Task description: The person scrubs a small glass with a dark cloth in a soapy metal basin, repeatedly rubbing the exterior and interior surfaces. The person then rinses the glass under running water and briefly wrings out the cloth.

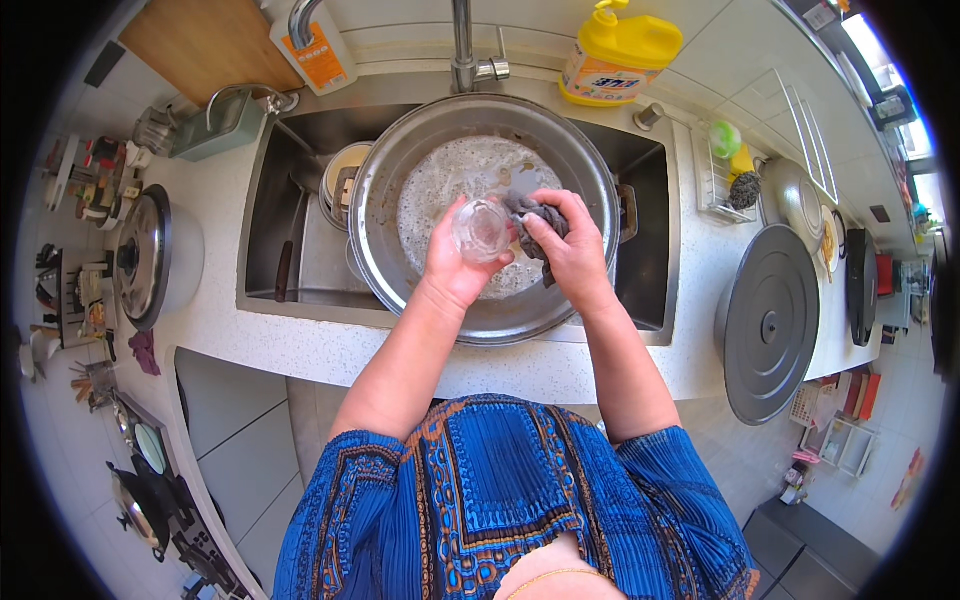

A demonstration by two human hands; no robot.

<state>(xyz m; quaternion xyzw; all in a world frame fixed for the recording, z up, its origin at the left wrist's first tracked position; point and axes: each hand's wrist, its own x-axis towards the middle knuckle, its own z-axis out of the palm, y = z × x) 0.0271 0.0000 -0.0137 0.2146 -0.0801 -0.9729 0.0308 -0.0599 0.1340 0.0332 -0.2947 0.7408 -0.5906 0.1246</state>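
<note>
My bare forearms reached up over my blue patterned top (500, 455) and across the near edge of the bench (300, 345); my left hand (455, 262) was cupped, half open, with a clear cup (481, 232) resting in the palm and the fingers curled round its lower side; my right hand (574, 238) was closed in a loose pinch on a bunched dark grey cloth (545, 222), just at the cup's right side, though I could not tell whether cloth and cup touched.

The cup was above the wide metal basin (375, 160), over the foamy water (435, 175); I judged it light and stiff, probably glass, so brittle if knocked on the metal; with suds about, it would likely slip; the safest hold seemed to be round the outer wall, with the palm behind it, rather than a pinch at the edge; whether its mouth or its base faced me I could not make out.

The cloth looked soft and limp, easy to bunch from any side; a firm squeeze would probably do it no harm.

Beyond lay the far part of the sink (640, 160), then the tap (463, 45) and a yellow bottle (622, 50).
</note>
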